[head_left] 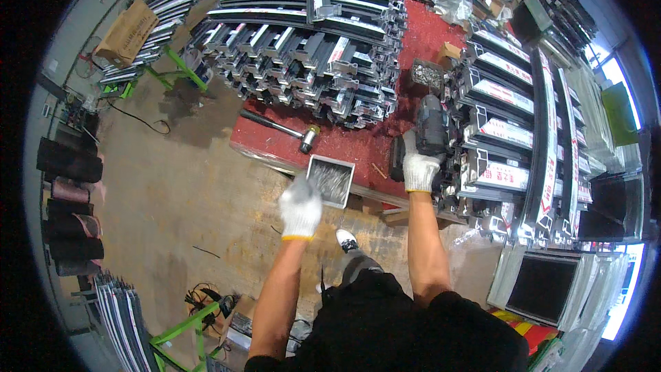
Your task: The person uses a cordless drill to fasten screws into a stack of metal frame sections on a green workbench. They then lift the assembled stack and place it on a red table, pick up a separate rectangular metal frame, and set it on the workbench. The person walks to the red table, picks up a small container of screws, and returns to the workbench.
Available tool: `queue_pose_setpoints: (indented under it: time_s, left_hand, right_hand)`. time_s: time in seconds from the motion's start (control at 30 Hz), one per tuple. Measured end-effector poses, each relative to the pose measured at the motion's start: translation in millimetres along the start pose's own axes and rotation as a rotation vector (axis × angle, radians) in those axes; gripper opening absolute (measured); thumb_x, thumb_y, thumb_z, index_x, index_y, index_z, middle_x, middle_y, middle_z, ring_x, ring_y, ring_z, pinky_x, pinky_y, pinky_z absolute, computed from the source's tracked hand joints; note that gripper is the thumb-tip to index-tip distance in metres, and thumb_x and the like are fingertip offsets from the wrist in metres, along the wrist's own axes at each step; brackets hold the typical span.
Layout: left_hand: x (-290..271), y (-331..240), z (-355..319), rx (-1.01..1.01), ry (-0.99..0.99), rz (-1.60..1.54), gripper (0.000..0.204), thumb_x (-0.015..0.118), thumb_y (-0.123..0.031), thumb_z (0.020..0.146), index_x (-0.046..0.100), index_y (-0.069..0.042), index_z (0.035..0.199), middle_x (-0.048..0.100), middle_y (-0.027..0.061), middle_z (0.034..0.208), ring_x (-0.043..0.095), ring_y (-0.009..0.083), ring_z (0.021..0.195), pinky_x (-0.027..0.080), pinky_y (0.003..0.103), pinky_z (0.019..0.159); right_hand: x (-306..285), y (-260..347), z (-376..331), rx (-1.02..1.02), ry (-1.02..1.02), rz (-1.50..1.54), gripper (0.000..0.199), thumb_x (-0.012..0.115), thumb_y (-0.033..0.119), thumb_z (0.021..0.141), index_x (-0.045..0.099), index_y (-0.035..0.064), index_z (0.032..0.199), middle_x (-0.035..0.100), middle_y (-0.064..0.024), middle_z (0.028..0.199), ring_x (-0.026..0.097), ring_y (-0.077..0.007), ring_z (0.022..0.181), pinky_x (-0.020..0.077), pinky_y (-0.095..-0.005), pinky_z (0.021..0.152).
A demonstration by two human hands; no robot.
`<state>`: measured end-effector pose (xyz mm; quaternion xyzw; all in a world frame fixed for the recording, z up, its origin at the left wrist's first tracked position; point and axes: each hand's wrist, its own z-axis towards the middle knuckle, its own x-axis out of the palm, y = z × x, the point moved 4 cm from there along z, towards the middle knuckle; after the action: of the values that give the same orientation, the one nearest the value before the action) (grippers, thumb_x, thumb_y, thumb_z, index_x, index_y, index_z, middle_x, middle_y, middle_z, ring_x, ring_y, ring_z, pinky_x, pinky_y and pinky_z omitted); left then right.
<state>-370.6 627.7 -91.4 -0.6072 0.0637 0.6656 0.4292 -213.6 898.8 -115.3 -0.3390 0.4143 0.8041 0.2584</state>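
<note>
My right hand point(420, 171), in a white knit glove, is wrapped round the handle of a dark cordless drill point(432, 126). The drill stands upright in the view beside the ends of the stacked metal profiles point(504, 139) on the right. My left hand point(301, 208), gloved the same way, is at the left edge of a white tray point(336, 201). Motion smears its fingers, so whether they hold anything is unclear. Inside the tray lie many small silvery metal pieces, too blurred to name. Beyond it, a mallet point(309, 139) with a dark handle rests on the red bench top.
A large stack of profiles point(303, 72) fills the far part of the red bench point(268, 139). An open box of small parts point(427, 76) sits behind the drill. Further profiles lie on green stands at far left, near a cardboard box point(127, 32). A cable point(141, 120) crosses the floor.
</note>
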Motion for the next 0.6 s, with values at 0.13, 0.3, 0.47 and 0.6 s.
queue_pose_setpoints:
  time_s: [0.13, 0.3, 0.47, 0.6]
  left_hand:
    - [45, -26, 43, 0.022, -0.067, -0.161, 0.021, 0.062, -0.020, 0.101, 0.063, -0.005, 0.087, 0.068, 0.0229, 0.069, 0.070, 0.0428, 0.064, 0.056, 0.053, 0.058]
    - [90, -33, 62, -0.025, -0.002, -0.143, 0.025, 0.056, -0.023, 0.103, 0.064, -0.005, 0.086, 0.069, 0.0216, 0.069, 0.071, 0.0424, 0.066, 0.058, 0.053, 0.060]
    - [81, -41, 61, 0.294, 0.212, 0.209, 0.018, 0.055, -0.018, 0.095, 0.069, -0.007, 0.096, 0.070, 0.0167, 0.089, 0.071, 0.0334, 0.077, 0.059, 0.047, 0.065]
    - [-3, -15, 29, -0.136, -0.003, -0.346, 0.042, 0.062, -0.036, 0.099, 0.063, 0.001, 0.120, 0.071, 0.0260, 0.101, 0.070, 0.0454, 0.093, 0.057, 0.054, 0.083]
  right_hand:
    - [-3, -2, -8, 0.185, -0.069, 0.382, 0.058, 0.078, 0.047, 0.093, 0.070, 0.0017, 0.128, 0.076, -0.0170, 0.121, 0.074, -0.0343, 0.108, 0.0555, -0.0466, 0.096]
    - [-44, 17, -24, 0.427, 0.292, -0.041, 0.055, 0.078, 0.048, 0.086, 0.073, -0.0024, 0.105, 0.074, -0.0282, 0.102, 0.073, -0.0439, 0.096, 0.0570, -0.0496, 0.088]
    - [-95, 54, -68, -0.014, 0.451, -0.010, 0.048, 0.075, 0.033, 0.087, 0.070, -0.0066, 0.115, 0.074, -0.0264, 0.101, 0.073, -0.0427, 0.095, 0.0578, -0.0488, 0.086]
    - [-61, 98, -107, -0.205, 1.095, 0.344, 0.037, 0.075, 0.022, 0.088, 0.073, -0.0017, 0.116, 0.076, -0.0230, 0.100, 0.075, -0.0335, 0.091, 0.0581, -0.0411, 0.085]
